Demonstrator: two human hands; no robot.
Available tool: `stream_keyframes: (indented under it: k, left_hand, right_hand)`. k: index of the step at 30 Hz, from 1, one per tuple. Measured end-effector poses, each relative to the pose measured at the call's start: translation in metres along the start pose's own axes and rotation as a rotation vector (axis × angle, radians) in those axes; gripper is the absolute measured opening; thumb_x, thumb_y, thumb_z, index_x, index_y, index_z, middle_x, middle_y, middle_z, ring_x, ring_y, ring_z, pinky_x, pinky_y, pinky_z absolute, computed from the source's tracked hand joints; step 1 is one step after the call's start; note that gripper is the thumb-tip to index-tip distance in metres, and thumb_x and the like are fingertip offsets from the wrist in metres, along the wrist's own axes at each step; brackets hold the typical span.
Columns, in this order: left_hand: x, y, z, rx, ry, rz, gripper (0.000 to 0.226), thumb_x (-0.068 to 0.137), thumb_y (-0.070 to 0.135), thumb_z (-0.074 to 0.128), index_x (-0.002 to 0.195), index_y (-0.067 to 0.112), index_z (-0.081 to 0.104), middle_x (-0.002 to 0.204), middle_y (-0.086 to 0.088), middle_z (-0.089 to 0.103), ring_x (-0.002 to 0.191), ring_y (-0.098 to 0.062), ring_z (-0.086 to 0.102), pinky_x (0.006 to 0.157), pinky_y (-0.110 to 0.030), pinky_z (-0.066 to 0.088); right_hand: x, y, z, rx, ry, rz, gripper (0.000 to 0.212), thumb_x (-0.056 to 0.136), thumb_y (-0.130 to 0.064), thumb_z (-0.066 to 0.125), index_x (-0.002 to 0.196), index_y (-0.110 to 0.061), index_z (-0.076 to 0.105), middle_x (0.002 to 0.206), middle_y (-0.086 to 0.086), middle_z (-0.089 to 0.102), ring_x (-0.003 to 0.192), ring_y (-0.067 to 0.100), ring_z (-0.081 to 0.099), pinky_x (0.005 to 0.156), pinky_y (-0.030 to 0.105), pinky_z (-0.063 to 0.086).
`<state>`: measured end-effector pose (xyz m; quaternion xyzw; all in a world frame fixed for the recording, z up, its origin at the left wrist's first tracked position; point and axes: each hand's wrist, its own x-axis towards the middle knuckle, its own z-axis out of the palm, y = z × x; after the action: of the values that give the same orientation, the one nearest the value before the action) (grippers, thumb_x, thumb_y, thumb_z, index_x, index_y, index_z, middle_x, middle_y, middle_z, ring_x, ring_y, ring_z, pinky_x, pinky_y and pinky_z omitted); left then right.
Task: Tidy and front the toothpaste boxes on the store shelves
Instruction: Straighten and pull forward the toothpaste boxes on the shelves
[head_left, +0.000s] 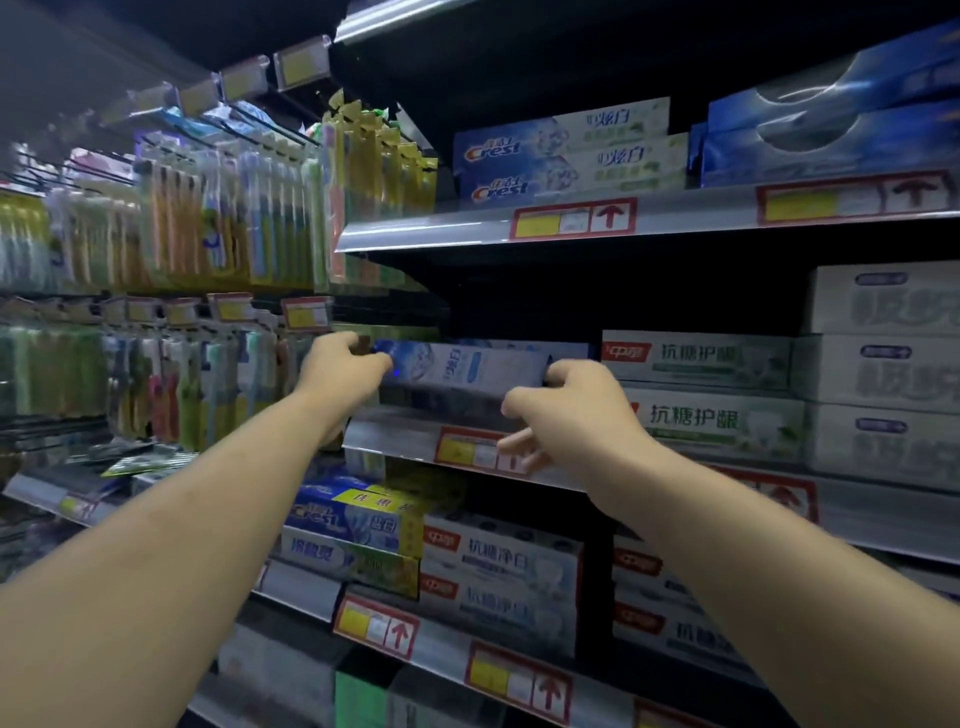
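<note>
A long blue-and-white toothpaste box (462, 364) lies lengthwise at the left of the middle shelf (395, 434). My left hand (340, 369) grips its left end and my right hand (566, 410) grips its right end. To the right of it stand two stacked green-and-white toothpaste boxes (696, 389). Two Crest boxes (566, 156) are stacked on the shelf above. The back of the middle shelf behind the held box is dark.
Toothbrush packs (218, 208) hang on pegs to the left. Pale boxes (883, 374) are stacked at the far right of the middle shelf. Blue boxes (831, 135) sit top right. Lower shelves hold more toothpaste boxes (498, 571). Price tags (571, 218) line the shelf edges.
</note>
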<state>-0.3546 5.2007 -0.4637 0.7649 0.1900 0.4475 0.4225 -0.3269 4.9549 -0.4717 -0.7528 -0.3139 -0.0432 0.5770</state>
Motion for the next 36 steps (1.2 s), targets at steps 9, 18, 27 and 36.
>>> stream_keyframes:
  k: [9, 18, 27, 36]
  left_hand:
    - [0.007, 0.014, 0.013, -0.231, -0.083, -0.056, 0.031, 0.085, 0.000, 0.062, 0.113, 0.012, 0.063, 0.109, -0.009, 0.066, 0.109, -0.028, 0.061, 0.101, -0.046, 0.051]
    - [0.018, 0.020, 0.046, -0.257, -0.073, -0.082, 0.026, 0.090, -0.004, 0.049, 0.107, 0.011, 0.062, 0.093, -0.006, 0.064, 0.088, -0.021, 0.057, 0.071, -0.024, 0.047]
    - [0.010, 0.016, 0.039, 0.282, -0.205, -0.030, 0.020, 0.091, 0.002, 0.054, 0.110, -0.004, 0.052, 0.112, -0.024, 0.057, 0.105, -0.038, 0.057, 0.086, -0.041, 0.048]
    - [-0.049, 0.024, 0.012, 0.778, -0.225, 0.402, 0.056, 0.091, 0.050, 0.061, 0.137, 0.020, 0.050, 0.130, -0.009, 0.054, 0.120, -0.036, 0.053, 0.103, -0.052, 0.042]
  right_hand:
    - [0.039, -0.022, -0.033, -0.150, 0.100, 0.096, 0.037, 0.097, -0.008, 0.053, 0.133, 0.000, 0.047, 0.073, 0.018, 0.068, 0.043, 0.017, 0.060, 0.046, 0.028, 0.042]
    - [0.054, -0.012, -0.049, -0.209, 0.152, 0.149, 0.044, 0.093, -0.018, 0.066, 0.130, 0.004, 0.059, 0.038, 0.007, 0.053, 0.039, 0.019, 0.043, 0.044, 0.027, 0.037]
    - [0.039, -0.012, -0.056, -0.434, 0.076, 0.056, 0.023, 0.092, -0.014, 0.068, 0.077, -0.007, 0.052, 0.060, 0.013, 0.057, 0.037, 0.015, 0.056, 0.048, 0.025, 0.041]
    - [-0.009, -0.004, -0.053, -0.986, -0.089, -0.332, 0.056, 0.096, -0.037, 0.066, 0.146, -0.019, 0.048, 0.142, 0.004, 0.056, 0.124, 0.027, 0.056, 0.099, 0.046, 0.052]
